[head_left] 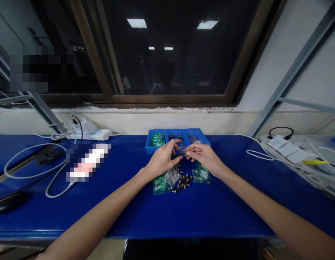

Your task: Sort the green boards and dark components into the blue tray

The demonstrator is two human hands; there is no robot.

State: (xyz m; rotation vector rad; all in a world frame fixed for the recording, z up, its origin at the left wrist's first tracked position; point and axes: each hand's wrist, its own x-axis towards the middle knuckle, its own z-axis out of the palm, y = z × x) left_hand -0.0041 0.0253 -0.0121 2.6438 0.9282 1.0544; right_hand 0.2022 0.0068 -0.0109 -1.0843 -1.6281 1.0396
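My right hand (199, 156) is closed in a pinch on a small clear plastic bag (181, 151), with a brass-coloured bit showing at the fingertips. Curved around the bag's other side is my left hand (166, 159), its thumb and forefinger apart; whether it touches the bag is unclear. Below the hands lies a pile of dark-headed screws (183, 182). Beside it are a clear bag of metal parts (172, 176), a green-tinted bag of parts (160, 185) on the left and another green-tinted bag (202, 176) under my right wrist.
A blue tray with three compartments (153, 148) stands behind my hands against the wall, with green bags, dark parts and clear bags inside. Cables and a power strip (99, 134) lie to the left. White adapters (288, 148) and cables are at the right.
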